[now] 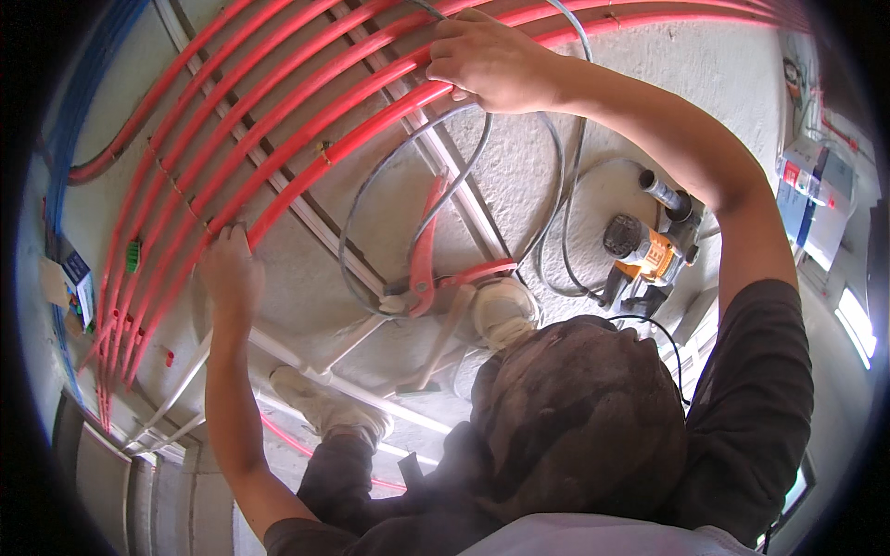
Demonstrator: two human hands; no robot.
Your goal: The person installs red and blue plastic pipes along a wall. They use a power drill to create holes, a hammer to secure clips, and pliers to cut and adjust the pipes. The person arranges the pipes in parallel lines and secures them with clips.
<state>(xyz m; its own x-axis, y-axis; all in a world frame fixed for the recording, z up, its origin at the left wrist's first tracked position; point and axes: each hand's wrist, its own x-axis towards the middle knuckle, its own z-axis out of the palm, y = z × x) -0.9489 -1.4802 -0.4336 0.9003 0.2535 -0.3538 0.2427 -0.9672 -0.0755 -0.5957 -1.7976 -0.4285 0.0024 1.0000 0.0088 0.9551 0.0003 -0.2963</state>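
Both hands are on the same bundle of red conduits (278,139), a set of parallel pipes laid across the bare concrete floor (649,83). The right hand (491,60) is closed over the top of one conduit, fingers curled round it, at the far end of the run. The left hand (230,273) is nearer the body, fingers bent and pressing on the lowest conduit; whether it grips fully round cannot be told.

Step in hand, by judgement: bedding or aligning one pipe within the bundle — the two hands span a length of it. The next move likely calls for holding the pipe flat and parallel to its neighbours while it is fixed.

The conduits' long axis runs from beside the left hand diagonally up to the right hand and beyond, curving in the lens.

Between the hands and below the right one lie red-handled cutters (428,246) on loops of grey cable (464,167). An orange power drill (649,252) lies under the right forearm.
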